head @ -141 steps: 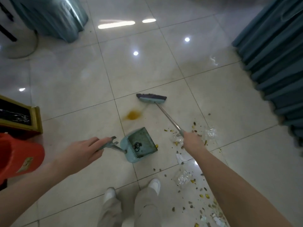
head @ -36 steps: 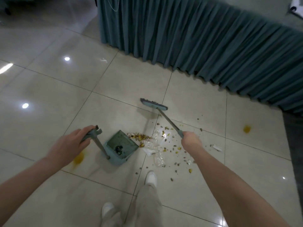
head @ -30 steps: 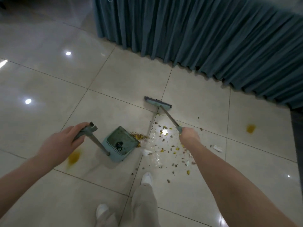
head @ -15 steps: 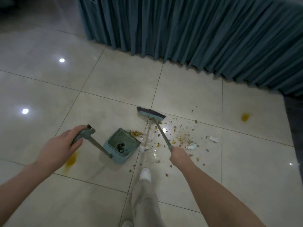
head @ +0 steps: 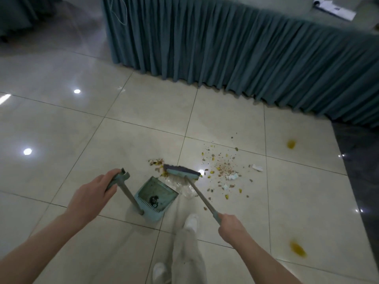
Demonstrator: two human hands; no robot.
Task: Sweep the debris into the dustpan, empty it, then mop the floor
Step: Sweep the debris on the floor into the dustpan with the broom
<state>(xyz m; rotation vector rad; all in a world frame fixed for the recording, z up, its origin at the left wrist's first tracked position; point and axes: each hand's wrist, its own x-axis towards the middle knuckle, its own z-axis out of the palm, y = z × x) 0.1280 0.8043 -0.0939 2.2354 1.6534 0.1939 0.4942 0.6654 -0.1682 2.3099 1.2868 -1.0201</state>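
Left hand (head: 92, 196) grips the dustpan (head: 156, 198) handle; right hand (head: 230, 227) grips the broom (head: 182, 174) shaft, broom head just beyond the pan mouth beside debris (head: 222, 167).

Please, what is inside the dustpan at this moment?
Inside the dustpan lies one small dark clump near its teeth. Its pole hides a bit of the back edge; most debris lies outside.
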